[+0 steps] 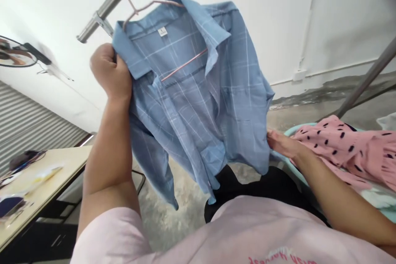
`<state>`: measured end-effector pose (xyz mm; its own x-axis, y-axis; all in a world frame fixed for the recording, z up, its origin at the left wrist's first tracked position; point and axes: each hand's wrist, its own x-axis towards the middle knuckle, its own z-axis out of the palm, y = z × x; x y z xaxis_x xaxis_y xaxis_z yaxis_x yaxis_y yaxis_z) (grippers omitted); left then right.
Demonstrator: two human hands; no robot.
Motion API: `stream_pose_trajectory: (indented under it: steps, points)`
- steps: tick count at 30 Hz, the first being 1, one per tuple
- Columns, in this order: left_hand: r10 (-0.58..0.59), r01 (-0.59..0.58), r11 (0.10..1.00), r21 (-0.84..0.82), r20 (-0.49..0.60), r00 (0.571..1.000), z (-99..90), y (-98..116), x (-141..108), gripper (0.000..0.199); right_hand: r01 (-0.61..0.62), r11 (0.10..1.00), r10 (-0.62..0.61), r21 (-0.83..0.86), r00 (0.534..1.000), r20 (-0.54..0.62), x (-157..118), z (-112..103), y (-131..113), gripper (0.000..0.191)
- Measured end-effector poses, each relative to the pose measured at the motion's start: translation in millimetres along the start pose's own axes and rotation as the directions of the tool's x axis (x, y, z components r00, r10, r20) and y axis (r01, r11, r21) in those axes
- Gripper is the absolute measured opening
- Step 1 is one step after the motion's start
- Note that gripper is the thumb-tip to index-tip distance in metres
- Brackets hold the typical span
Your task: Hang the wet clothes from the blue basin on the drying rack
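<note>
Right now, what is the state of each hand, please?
Left hand: closed, gripping the blue shirt at its collar.
Right hand: fingers extended, touching the shirt's side edge; grip cannot be told.

Rail, table and basket

The blue shirt (198,95) hangs on a pink hanger (145,8) from the metal rail (111,2); small blurred items lie on the beige table (46,177); a pink dotted garment (343,144) lies in the teal basket (297,130).
</note>
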<state>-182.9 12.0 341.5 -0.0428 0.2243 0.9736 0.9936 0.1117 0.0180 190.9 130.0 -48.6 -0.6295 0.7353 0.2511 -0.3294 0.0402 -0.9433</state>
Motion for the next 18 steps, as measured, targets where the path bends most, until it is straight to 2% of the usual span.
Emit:
stream_pose_trajectory:
  steps: [2,4,6,9,12,15,16,17,18]
  points:
    - [-0.002,0.002,1.000,-0.007,0.012,1.000,-1.4,8.8,-2.8,0.047,-0.013,0.995,0.015,0.100,1.000,-0.012,3.2,12.0,12.1,0.059]
    - [0.034,-0.034,0.998,-0.049,-0.004,0.999,-3.4,18.3,-7.1,0.046,-0.052,0.990,0.059,0.135,0.997,-0.053,6.4,24.7,19.9,0.049]
    - [0.077,-0.078,0.993,-0.085,-0.012,0.997,-4.6,26.2,-12.1,0.043,-0.135,0.978,0.153,0.161,0.983,-0.103,9.3,35.2,24.8,0.036]
    - [0.120,-0.119,0.986,-0.115,0.004,0.993,-3.1,31.1,-17.7,0.038,-0.207,0.962,0.246,0.177,0.940,-0.236,16.0,38.4,28.2,0.032]
    - [0.127,-0.125,0.987,-0.102,0.011,0.992,-1.3,28.5,-20.5,0.033,-0.130,0.977,0.192,0.171,0.885,-0.424,23.6,17.8,27.5,0.034]
    - [0.085,-0.085,0.996,-0.001,0.060,0.995,-3.2,23.9,-24.3,0.029,-0.015,0.993,0.087,0.114,0.753,-0.652,23.7,-15.6,25.5,0.044]
    - [0.072,-0.074,0.997,0.029,0.083,0.994,-4.2,22.8,-26.3,0.028,-0.003,0.997,0.061,0.083,0.711,-0.700,21.4,-24.0,26.0,0.047]
    - [0.062,-0.067,0.997,0.046,0.101,0.993,-4.8,22.0,-28.6,0.027,-0.012,0.999,0.045,0.052,0.689,-0.723,18.2,-29.1,27.8,0.048]
    - [0.055,-0.061,0.997,0.056,0.112,0.992,-4.9,21.5,-30.9,0.026,-0.037,0.999,0.041,0.021,0.694,-0.719,14.4,-30.1,31.1,0.049]
